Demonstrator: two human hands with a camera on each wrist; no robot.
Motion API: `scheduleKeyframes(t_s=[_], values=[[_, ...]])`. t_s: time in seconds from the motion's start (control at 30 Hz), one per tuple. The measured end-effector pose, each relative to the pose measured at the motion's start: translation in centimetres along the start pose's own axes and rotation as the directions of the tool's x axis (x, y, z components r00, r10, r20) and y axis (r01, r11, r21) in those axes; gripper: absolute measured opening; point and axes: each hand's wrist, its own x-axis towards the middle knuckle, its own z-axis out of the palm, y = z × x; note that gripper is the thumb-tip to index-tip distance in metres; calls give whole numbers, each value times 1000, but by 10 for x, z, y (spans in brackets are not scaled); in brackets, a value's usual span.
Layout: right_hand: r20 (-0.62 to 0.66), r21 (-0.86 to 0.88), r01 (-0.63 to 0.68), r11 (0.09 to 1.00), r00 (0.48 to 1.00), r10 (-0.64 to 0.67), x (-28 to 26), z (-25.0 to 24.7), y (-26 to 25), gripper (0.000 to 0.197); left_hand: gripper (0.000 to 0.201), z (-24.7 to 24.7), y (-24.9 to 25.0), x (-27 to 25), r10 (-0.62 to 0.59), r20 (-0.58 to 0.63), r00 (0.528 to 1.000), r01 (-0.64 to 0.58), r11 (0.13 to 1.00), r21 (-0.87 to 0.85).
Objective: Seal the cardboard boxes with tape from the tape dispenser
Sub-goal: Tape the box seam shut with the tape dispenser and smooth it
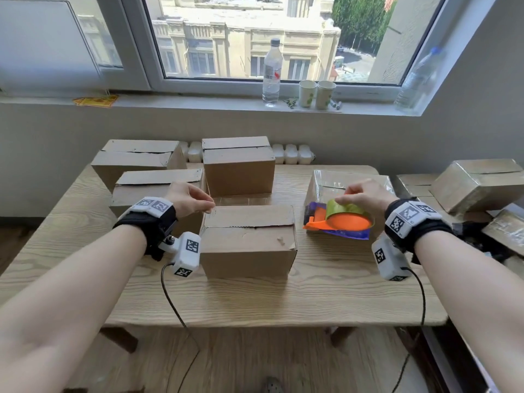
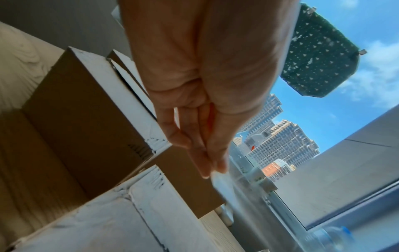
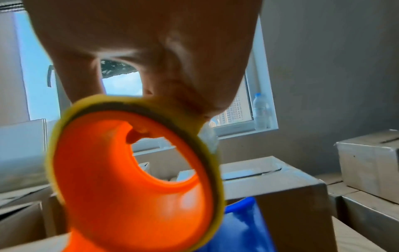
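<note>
Near box [image 1: 248,239] sits mid-table [image 1: 326,296], flaps down, top seam bare of tape. L hand [image 1: 190,200] hovers at its far-left top corner, thumb & fingertips pinched on the end of a clear tape strip [image 1: 241,200]; the strip runs rt above the box's far edge, faint in head view, and left wrist view shows the fingers [image 2: 207,153] pressed together on the clear film. R hand [image 1: 365,196] grips the dispenser [image 1: 338,222] from above, fingers curled on the yellowish roll; orange hub & blue body, held just rt of the box, above the table. Four more boxes on the table: two at left, one behind centre, one at far rt w/ shiny tape on top. More taped boxes off the table's rt side. Sill [image 1: 198,104]: water bottle [image 1: 271,72] w/ red-marked label, text too small to read; two paper cups [image 1: 317,93] w/ green print; 2nd bottle at far rt. No readable brand on the dispenser or boxes.
</note>
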Motion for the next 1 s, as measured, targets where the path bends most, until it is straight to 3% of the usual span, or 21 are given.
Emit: scheduleKeyframes(t_s=[0.17,0.33,0.43,0.67,1.0], values=[[-3,-258,-89,962,996,91,-2,5,11,43,5,-3,-24,-2,-99,5,995,99,994,55],[42,-227,-100,969,993,112,10,31,4,39,5,-1,-43,-3,-186,-58,981,189,980,55],[66,-281,-105,954,990,128,21,45,-1,44,3,-2,-55,1,-226,-59,972,225,974,-35],[75,-333,-119,935,985,152,43,64,-5,45,19,6,-78,10,-265,-91,960,258,963,-82],[97,-390,-125,912,980,175,57,80,-5,45,4,14,-94,19,-268,-89,959,265,963,-43]])
